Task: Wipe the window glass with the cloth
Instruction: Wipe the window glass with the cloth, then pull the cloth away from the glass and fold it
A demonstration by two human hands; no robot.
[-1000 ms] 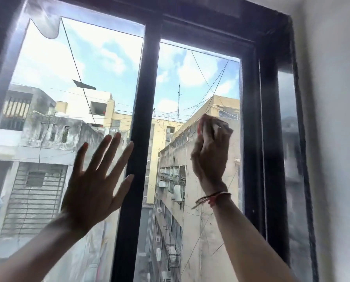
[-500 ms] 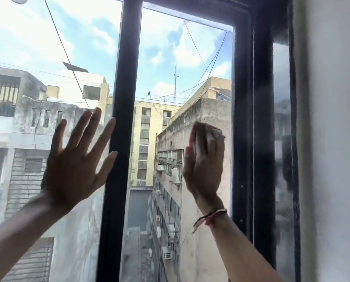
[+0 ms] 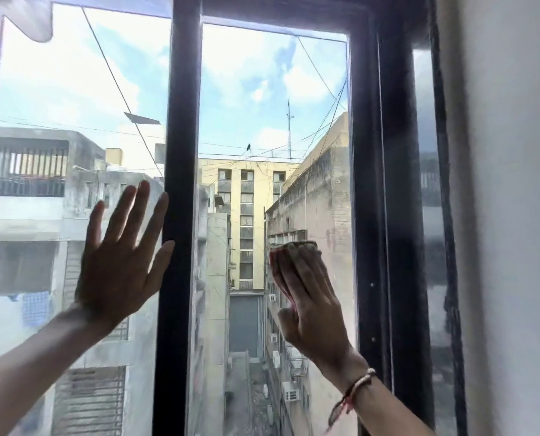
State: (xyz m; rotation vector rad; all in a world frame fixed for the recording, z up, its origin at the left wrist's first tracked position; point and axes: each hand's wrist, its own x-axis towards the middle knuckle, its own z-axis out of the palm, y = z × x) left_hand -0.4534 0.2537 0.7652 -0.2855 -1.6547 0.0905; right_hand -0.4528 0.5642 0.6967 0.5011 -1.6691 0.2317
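Note:
The window has two glass panes split by a dark upright bar (image 3: 180,215). My right hand (image 3: 309,297) lies flat on the lower part of the right pane (image 3: 262,105) and presses a small cloth (image 3: 300,246) against it. Only the cloth's pale top edge and a pinkish strip along my fingers show; the rest is hidden under my hand. My left hand (image 3: 121,262) rests on the left pane (image 3: 58,89) with fingers spread, its thumb touching the bar. It holds nothing.
A thick dark frame (image 3: 378,199) closes the right pane's right side, and a white wall (image 3: 513,215) stands just beyond it. A peeled patch of film (image 3: 29,17) hangs at the left pane's top corner. Buildings and cables show outside.
My right hand has slid the cloth downward on the right pane, its fingers now flatter. My left hand has stayed spread on the left pane by the bar.

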